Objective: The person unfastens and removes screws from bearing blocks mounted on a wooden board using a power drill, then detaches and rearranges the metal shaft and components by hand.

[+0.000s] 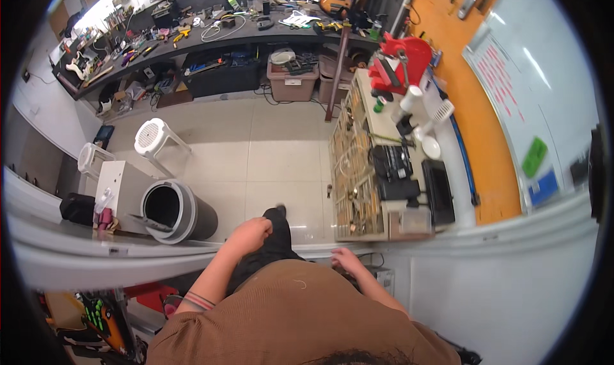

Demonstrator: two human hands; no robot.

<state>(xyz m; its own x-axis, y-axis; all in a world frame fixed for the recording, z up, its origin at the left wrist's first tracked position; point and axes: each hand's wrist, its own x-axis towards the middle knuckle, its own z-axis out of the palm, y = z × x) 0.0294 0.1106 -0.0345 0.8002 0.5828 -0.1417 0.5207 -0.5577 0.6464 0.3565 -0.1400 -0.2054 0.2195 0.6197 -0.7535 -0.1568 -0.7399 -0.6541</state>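
Observation:
My left hand (254, 232) hangs in front of my dark trousers, its fingers curled into a loose fist with nothing seen in them. To the right, my right hand (347, 259) hangs beside my body near the doorway's floor track, fingers loosely bent and a little apart, holding nothing I can see. Neither hand touches an object. One dark-clad leg (279, 234) stretches forward over the pale tiled floor (275, 147). Left of my left hand stands a grey round bin (203, 215) with a dark inside.
White stools (151, 135) and a white cabinet (121, 186) stand at left. A cluttered dark workbench (211, 42) spans the back, a brown storage tub (293, 84) beneath. At right, a drawer unit (358, 167) carries a red vise (409, 58); a whiteboard (511, 77) hangs beyond.

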